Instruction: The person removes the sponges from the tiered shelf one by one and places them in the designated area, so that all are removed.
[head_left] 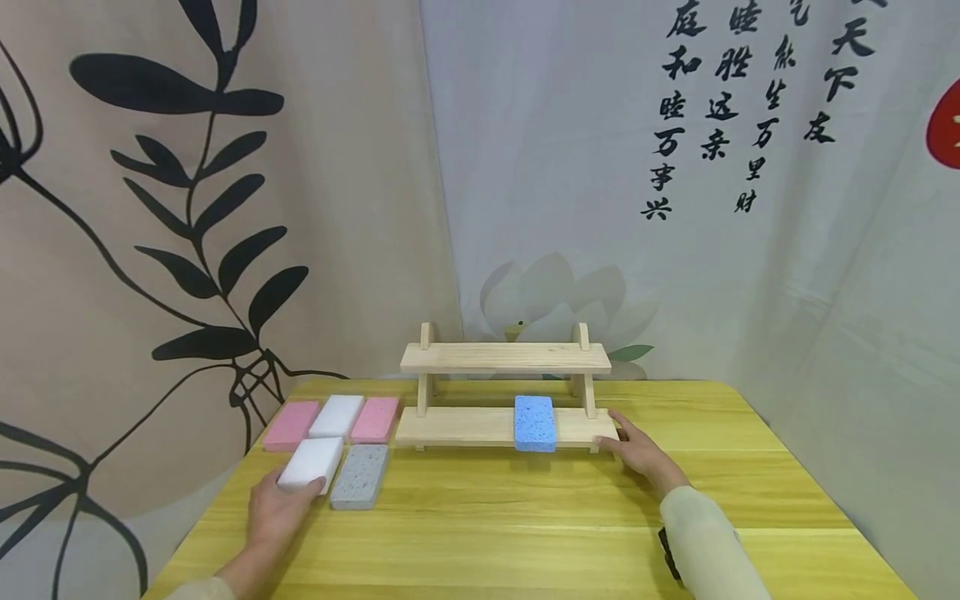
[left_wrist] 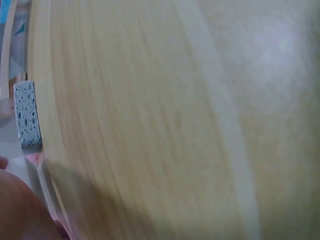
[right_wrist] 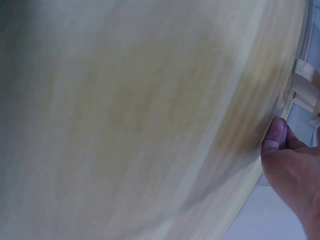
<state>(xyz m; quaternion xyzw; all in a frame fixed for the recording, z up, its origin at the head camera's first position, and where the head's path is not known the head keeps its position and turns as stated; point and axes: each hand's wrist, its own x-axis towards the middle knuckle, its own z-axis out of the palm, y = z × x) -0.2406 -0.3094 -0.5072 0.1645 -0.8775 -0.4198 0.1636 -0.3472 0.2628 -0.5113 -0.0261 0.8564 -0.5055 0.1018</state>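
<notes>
My left hand (head_left: 276,510) grips a white sponge (head_left: 311,462) at its near end, thumb on the right side. Just right of it lies a speckled grey sponge (head_left: 360,477), also seen at the left edge of the left wrist view. On the right, my right hand (head_left: 643,454) holds the right end of the lower board of a two-tier wooden rack (head_left: 457,427). A blue sponge (head_left: 535,423) lies on that lower board, right of its middle. In the right wrist view the right thumb (right_wrist: 275,135) shows, while the other fingertips are mostly hidden.
Behind the held sponge lie a pink sponge (head_left: 291,426), another white sponge (head_left: 337,416) and a second pink sponge (head_left: 376,420) beside the rack's left end. All stand on a yellow wood-grain table (head_left: 510,533). A printed curtain (head_left: 360,208) hangs behind.
</notes>
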